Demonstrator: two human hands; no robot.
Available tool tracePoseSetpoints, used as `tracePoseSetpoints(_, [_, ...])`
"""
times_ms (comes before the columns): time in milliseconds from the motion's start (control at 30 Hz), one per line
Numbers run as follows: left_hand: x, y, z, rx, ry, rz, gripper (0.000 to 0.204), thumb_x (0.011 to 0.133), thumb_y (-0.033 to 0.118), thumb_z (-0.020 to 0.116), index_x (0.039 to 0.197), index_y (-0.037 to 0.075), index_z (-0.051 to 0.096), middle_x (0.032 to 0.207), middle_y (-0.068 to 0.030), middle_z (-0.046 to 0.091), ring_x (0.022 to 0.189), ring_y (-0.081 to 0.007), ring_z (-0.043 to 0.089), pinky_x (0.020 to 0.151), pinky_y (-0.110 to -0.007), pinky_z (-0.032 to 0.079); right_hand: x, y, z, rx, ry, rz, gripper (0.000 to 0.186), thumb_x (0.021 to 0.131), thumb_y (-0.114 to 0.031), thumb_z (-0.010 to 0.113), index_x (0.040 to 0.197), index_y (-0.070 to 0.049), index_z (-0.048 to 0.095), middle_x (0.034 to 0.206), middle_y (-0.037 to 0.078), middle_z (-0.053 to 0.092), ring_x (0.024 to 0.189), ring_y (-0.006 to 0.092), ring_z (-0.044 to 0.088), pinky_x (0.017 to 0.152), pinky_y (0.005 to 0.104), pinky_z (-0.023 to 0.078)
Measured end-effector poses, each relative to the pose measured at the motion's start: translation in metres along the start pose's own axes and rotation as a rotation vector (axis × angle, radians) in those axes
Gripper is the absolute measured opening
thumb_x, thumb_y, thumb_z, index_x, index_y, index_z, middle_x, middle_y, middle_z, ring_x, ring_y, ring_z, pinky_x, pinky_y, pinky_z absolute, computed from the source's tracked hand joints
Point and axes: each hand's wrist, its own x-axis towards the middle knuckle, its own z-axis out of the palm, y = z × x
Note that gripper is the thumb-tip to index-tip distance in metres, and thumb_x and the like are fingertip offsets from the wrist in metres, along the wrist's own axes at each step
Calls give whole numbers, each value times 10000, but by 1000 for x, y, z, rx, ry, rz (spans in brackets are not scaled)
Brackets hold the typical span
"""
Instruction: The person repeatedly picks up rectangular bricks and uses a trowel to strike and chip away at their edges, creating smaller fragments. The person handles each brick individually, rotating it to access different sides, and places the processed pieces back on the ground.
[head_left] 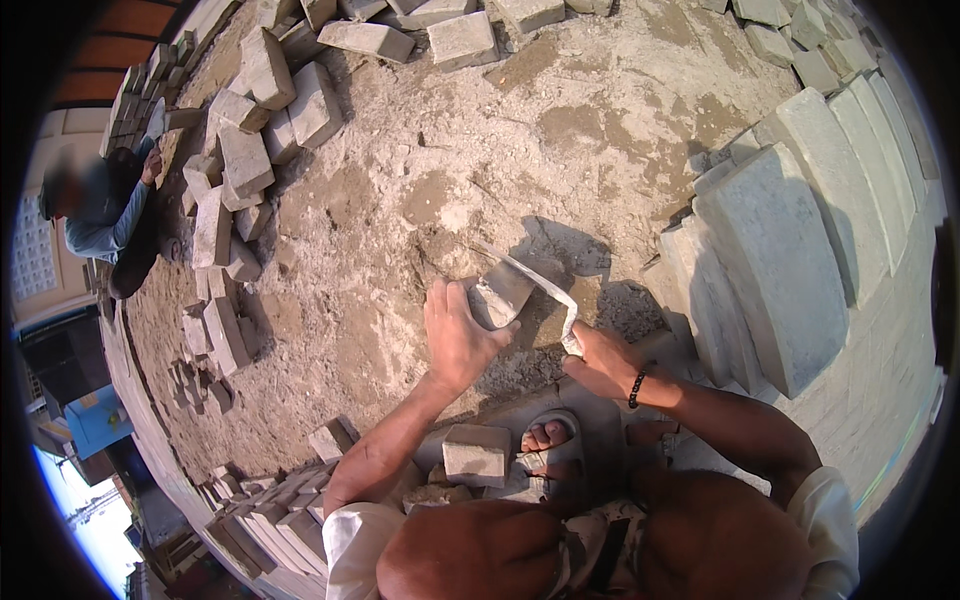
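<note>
With my left hand [460,337] I grip a small grey paving brick [507,292] low over the sandy ground, thumb on its near side. A pale patch, perhaps mortar or a chipped face, shows at the brick's end. My right hand [603,364], a dark bead bracelet at its wrist, is closed round the handle of a trowel [540,282]. The trowel's thin blade appears nearly edge-on and passes close over the brick; I cannot tell if they touch. Another brick [476,455] rests just in front of my sandaled foot [548,440].
Loose bricks [245,160] lie heaped at the left and far side. Large grey curbstones [775,260] stand leaning at the right, beside paving [880,420]. More bricks [285,530] are packed in rows at the lower left. A co-worker [115,210] crouches at the far left.
</note>
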Motion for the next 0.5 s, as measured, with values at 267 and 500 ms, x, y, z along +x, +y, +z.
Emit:
tracePoseSetpoints(267, [-10, -8, 0, -13, 31, -69, 749, 553, 245, 911, 1127, -18, 508, 1037, -188, 491, 995, -383, 496, 884, -472, 408, -37, -35, -6, 156, 63, -232, 323, 851, -207, 626, 1046, 22, 509, 765, 272, 617, 769, 477, 607, 667, 520, 462])
tracePoseSetpoints(500, [-13, -6, 0, -37, -10, -91, 764, 559, 269, 912, 1136, -20, 503, 1044, -187, 489, 996, -377, 495, 882, -472, 407, 11, 19, 2, -103, 60, 37, 330, 811, -198, 620, 1054, 2, 518, 780, 244, 635, 767, 456, 626, 665, 505, 479])
